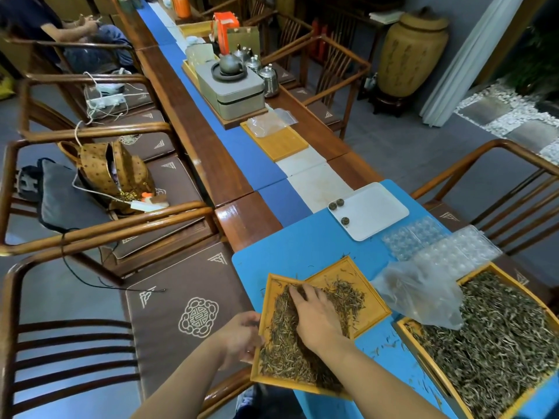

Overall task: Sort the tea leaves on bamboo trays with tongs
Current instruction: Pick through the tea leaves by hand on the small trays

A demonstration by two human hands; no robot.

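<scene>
On the tilted tray, thin wiry leaves (brown-gold) lie heaped.

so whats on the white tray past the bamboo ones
Three small dark tea balls sit near the left edge of the white tray. The rest is bare; nothing covers it.

A small bamboo tray of dark tea leaves tilts over a second tray at the table's near edge; a larger tray sits at its near-right corner.

No legible text anywhere.
</scene>
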